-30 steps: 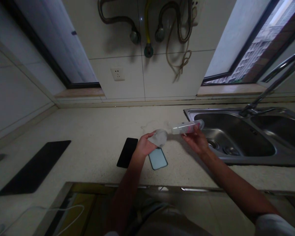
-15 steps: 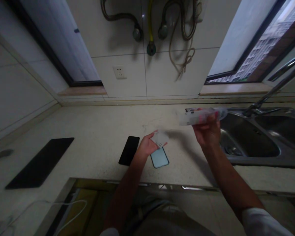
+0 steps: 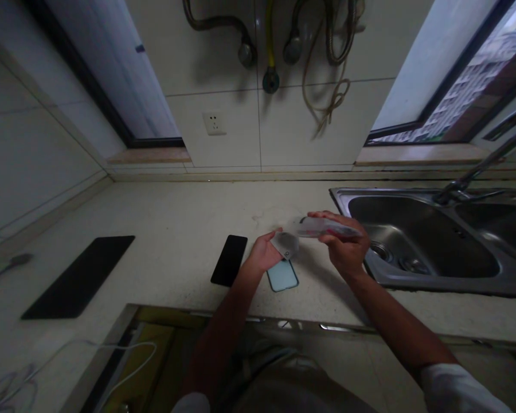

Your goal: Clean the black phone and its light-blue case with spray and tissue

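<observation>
My left hand [image 3: 262, 255] pinches a small pale folded cloth [image 3: 286, 245] just above a light blue phone [image 3: 282, 275] lying flat on the countertop [image 3: 167, 229]. My right hand [image 3: 343, 245] grips a clear bottle with pink marking [image 3: 327, 227], held on its side with one end toward the cloth. The bottle's tip is close to the cloth; I cannot tell if they touch. A black phone [image 3: 229, 260] lies left of the blue one.
A steel double sink [image 3: 425, 241] with a tap [image 3: 477, 169] is at the right. A black mat [image 3: 79, 275] lies at the left, with a white cable [image 3: 124, 358] below the counter edge. Hoses [image 3: 322, 63] and a socket [image 3: 214, 122] are on the wall.
My right hand lifted the bottle up and to the right, away from the cloth, then brought it back down and left beside the cloth. My left hand stayed over the blue phone.
</observation>
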Demonstrator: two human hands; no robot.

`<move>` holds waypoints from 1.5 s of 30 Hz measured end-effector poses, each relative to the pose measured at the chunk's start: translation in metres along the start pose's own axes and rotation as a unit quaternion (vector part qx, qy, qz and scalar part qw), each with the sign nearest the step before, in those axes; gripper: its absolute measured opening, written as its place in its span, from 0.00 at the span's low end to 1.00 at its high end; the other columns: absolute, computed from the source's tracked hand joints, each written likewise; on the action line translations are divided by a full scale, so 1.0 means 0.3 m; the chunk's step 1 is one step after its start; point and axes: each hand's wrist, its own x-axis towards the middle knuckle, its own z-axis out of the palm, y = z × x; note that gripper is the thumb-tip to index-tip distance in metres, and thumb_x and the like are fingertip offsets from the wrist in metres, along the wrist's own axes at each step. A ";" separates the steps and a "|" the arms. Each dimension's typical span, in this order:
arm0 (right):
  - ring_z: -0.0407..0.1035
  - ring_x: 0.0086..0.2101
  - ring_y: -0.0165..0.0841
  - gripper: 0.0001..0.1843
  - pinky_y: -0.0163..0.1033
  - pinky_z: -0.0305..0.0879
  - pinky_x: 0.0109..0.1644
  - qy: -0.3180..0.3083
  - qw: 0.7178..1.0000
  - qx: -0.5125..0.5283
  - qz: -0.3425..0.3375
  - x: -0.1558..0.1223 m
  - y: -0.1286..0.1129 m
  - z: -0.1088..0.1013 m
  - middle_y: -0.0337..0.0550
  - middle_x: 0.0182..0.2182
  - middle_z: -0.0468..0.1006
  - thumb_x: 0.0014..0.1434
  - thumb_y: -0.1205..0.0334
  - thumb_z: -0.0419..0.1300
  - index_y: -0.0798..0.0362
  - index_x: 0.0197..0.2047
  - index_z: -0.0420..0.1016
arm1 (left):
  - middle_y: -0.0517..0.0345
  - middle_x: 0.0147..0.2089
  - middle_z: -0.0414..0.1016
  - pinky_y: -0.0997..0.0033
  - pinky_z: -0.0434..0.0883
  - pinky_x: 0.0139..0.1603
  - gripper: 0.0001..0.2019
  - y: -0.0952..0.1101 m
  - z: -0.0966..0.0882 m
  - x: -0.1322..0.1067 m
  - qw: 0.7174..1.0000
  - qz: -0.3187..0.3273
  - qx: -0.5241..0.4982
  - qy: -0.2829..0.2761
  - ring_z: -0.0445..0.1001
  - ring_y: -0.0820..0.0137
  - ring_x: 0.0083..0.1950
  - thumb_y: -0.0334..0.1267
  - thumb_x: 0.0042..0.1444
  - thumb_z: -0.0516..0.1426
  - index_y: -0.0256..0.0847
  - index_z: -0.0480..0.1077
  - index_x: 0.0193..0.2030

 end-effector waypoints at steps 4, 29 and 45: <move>0.77 0.49 0.44 0.24 0.50 0.67 0.63 -0.046 0.997 -0.068 0.003 0.003 0.019 -0.006 0.42 0.41 0.84 0.37 0.69 0.80 0.46 0.39 0.83 | 0.49 0.35 0.79 0.65 0.72 0.48 0.14 0.002 0.004 0.000 1.000 0.009 -0.005 0.000 0.78 0.66 0.38 0.34 0.64 0.47 0.34 0.74 0.39; 0.78 0.47 0.43 0.20 0.51 0.69 0.61 -0.215 0.969 -0.113 0.051 -0.025 0.032 -0.012 0.42 0.43 0.85 0.42 0.63 0.78 0.44 0.41 0.84 | 0.48 0.34 0.79 0.66 0.69 0.46 0.14 -0.007 0.002 0.003 0.998 0.005 0.048 -0.029 0.76 0.64 0.35 0.38 0.60 0.52 0.33 0.75 0.41; 0.80 0.39 0.44 0.19 0.49 0.78 0.42 -0.090 0.987 -0.134 0.015 0.043 0.072 -0.099 0.46 0.38 0.85 0.50 0.50 0.73 0.49 0.42 0.78 | 0.44 0.41 0.79 0.61 0.72 0.47 0.15 0.003 -0.008 0.005 0.999 0.039 0.025 0.028 0.78 0.60 0.44 0.30 0.56 0.51 0.34 0.73 0.47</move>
